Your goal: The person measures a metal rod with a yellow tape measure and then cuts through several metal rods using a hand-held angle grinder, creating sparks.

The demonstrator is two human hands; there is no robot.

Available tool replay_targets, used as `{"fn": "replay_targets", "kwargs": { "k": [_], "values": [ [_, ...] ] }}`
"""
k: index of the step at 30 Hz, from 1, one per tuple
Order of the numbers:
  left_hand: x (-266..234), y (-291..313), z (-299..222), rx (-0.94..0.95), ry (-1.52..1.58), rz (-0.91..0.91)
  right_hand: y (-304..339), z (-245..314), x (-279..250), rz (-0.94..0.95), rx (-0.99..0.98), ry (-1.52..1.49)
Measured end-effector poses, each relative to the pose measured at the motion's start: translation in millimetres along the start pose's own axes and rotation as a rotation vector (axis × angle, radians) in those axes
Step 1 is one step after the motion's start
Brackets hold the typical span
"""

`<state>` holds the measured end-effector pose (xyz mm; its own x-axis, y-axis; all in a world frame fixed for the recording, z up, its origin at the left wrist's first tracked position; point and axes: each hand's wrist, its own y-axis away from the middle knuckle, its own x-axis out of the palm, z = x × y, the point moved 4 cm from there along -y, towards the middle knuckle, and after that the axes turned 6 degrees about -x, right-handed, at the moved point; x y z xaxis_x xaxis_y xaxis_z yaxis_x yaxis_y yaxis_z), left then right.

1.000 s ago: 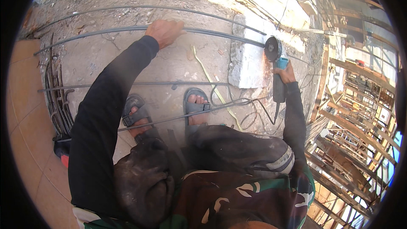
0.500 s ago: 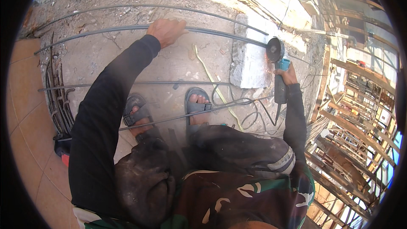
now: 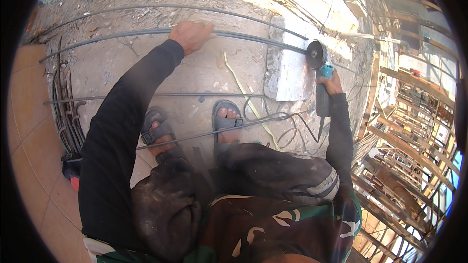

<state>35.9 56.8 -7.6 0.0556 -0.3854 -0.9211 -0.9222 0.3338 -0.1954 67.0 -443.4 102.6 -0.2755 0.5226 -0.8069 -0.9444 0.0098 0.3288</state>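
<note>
My left hand (image 3: 191,37) is closed around a pair of dark steel rebars (image 3: 263,40) lying side by side. Their right part rests across a pale concrete block (image 3: 288,70). In my right hand (image 3: 332,84) is a teal and black angle grinder (image 3: 323,98), gripped by its body. Its dark disc (image 3: 316,55) meets the right end of the rebars, just past the block's top. Faint sparks show below the disc. Another rebar (image 3: 195,7) runs along the far side, its right end also over the block.
Two more rebars (image 3: 161,96) cross near my sandalled feet (image 3: 226,122). The grinder's black cord (image 3: 312,134) loops over the ground beside a yellowish strip (image 3: 239,83). Bent bars (image 3: 66,112) are piled at left by orange tiles (image 3: 29,83). Timber scaffolding (image 3: 409,141) stands at right.
The grinder has shifted very slightly, its disc a touch higher, and the sparks look fainter. My left hand and the rebars stay in place.
</note>
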Motion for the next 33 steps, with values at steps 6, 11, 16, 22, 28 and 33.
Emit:
{"fn": "replay_targets", "kwargs": {
  "k": [6, 11, 16, 22, 28, 33],
  "values": [
    [1, -1, 0, -0.025, -0.013, 0.053, -4, 5, 1, 0.005, -0.01, -0.013],
    [2, -2, 0, -0.046, -0.025, 0.083, -5, 1, 1, 0.004, -0.038, -0.021],
    [2, 0, 1, -0.016, -0.011, 0.03, -9, -2, 2, -0.013, -0.03, 0.016],
    [3, 1, 1, -0.008, 0.004, -0.003, -6, 1, 0, 0.026, -0.002, 0.037],
    [3, 0, 1, -0.015, -0.01, 0.016, -4, 0, 0, 0.02, 0.029, 0.05],
    [4, 1, 1, -0.005, -0.007, -0.001, -6, -10, -2, 0.043, 0.032, 0.014]
  ]
}}
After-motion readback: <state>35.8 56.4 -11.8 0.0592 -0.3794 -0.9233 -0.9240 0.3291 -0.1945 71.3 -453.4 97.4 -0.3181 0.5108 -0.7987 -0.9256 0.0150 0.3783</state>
